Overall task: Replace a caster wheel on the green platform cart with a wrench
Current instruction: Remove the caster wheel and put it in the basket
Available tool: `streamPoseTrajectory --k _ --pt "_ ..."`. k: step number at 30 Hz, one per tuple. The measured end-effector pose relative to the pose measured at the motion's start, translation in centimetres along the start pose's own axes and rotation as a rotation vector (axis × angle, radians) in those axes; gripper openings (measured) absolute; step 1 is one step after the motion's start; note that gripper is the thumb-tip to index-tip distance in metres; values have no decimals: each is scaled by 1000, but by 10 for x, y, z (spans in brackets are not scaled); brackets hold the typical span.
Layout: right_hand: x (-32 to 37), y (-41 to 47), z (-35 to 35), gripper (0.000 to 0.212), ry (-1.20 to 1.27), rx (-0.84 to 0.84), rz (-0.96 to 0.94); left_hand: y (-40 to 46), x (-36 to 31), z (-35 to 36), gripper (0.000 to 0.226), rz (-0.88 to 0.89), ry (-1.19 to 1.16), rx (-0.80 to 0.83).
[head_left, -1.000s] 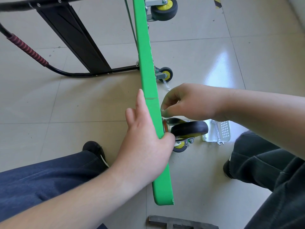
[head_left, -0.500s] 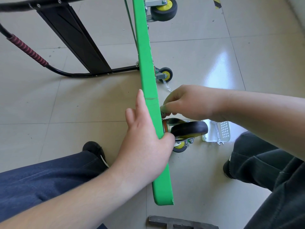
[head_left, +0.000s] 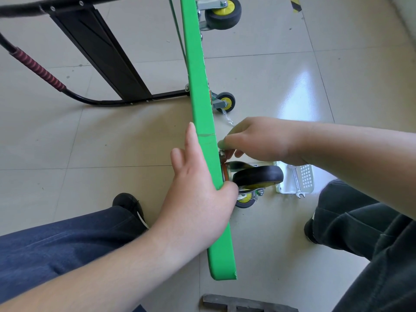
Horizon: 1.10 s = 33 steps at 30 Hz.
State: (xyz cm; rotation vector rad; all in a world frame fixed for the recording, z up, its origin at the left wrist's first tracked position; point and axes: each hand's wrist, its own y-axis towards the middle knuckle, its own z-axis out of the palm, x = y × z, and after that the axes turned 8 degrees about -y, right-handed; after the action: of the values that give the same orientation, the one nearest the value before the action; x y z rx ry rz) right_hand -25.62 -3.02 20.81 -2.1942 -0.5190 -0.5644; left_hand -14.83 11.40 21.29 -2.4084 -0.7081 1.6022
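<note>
The green platform cart (head_left: 200, 104) stands on its side edge on the tiled floor. My left hand (head_left: 198, 194) grips the deck's edge, palm on the top face and thumb on the underside. A black caster wheel (head_left: 258, 175) in a metal bracket sits against the underside just right of that thumb. My right hand (head_left: 258, 140) pinches something small at the caster's mounting plate, fingertips against the deck; what they hold is hidden. A second caster (head_left: 245, 199) lies on the floor below. A silver wrench (head_left: 296, 180) rests on a white tray (head_left: 304, 176), untouched.
Two more casters (head_left: 222, 12) (head_left: 225, 101) stick out from the deck further away. The cart's black folded handle (head_left: 101, 55) with a red grip lies to the left. My knees flank the cart. A grey metal piece (head_left: 247, 304) lies at the bottom edge.
My right hand has shifted slightly down and toward the deck, its fingertips closing in on the caster's mounting plate. My left hand and the cart have stayed put.
</note>
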Motion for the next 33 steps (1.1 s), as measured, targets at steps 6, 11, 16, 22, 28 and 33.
streamPoseTrajectory --k 6,11,16,22,28,33 --pt "0 -3 -4 17 -35 -8 -76 1 1 0 107 -9 4 -2" --pt "-3 -1 -1 10 1 22 -120 0 1 0 108 -16 9 -3" --pt "-2 1 -2 12 40 -1 -83 0 0 0 107 -11 5 -3" --pt "-1 2 -2 26 0 -3 -43 -1 -1 0 106 -5 2 -5" --pt "-2 0 -4 10 9 13 -91 0 0 0 106 -8 5 -5" --pt "-3 1 0 10 21 25 -98 0 1 0 107 -9 10 -8"
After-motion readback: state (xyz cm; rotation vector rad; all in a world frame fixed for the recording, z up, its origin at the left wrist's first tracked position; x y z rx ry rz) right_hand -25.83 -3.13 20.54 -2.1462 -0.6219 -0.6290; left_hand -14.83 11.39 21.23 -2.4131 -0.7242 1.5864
